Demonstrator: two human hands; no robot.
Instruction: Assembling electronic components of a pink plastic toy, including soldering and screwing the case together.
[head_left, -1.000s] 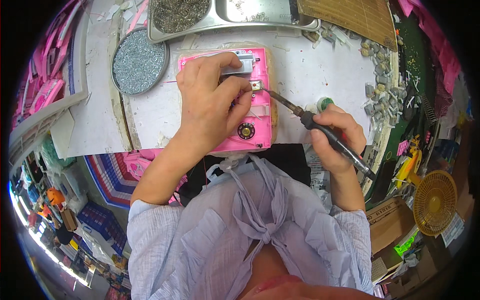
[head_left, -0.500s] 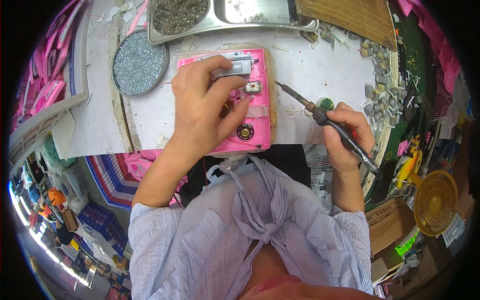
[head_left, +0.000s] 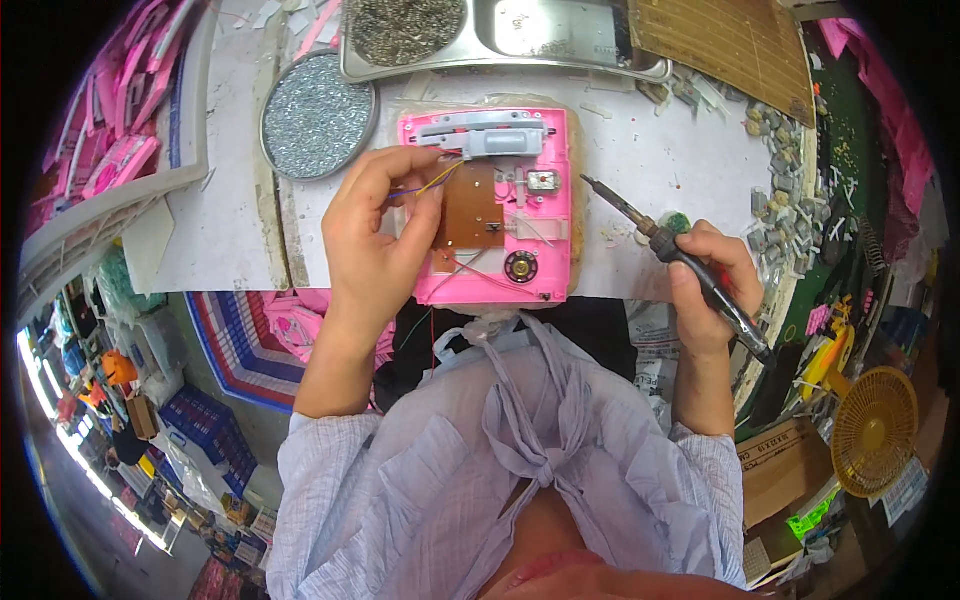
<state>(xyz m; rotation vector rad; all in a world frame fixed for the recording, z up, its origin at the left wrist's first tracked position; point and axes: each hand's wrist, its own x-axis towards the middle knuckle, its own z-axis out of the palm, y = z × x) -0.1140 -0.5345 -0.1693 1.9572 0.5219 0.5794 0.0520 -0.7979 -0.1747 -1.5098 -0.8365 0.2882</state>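
Note:
A pink plastic casing (head_left: 557, 225) lies flat before me, its inside facing up. Within it sit a brown circuit board (head_left: 470, 205), a grey plastic part (head_left: 505, 143) along the far side, a small metal-framed part (head_left: 542, 181) and a round black speaker (head_left: 521, 266). Over the board's left edge, my left hand (head_left: 375, 225) pinches thin wires (head_left: 438, 180), yellow and blue ones among them; the fingers partly hide them. My right hand (head_left: 712, 280) is closed round the black handle of a soldering iron (head_left: 661, 240). The iron's tip points at the casing from the right, apart from it.
A round dish of small screws (head_left: 318, 120) stands left of the casing. Beyond it is a metal tray (head_left: 560, 62) with small metal parts. Small grey pieces (head_left: 775, 180) lie along the right edge. A yellow fan (head_left: 875, 430) stands lower right, pink parts (head_left: 120, 160) far left.
My left hand has drawn back leftward from over the casing, uncovering the board, with wires now showing in its fingers. The whole view has shifted slightly; the soldering iron stays right of the casing.

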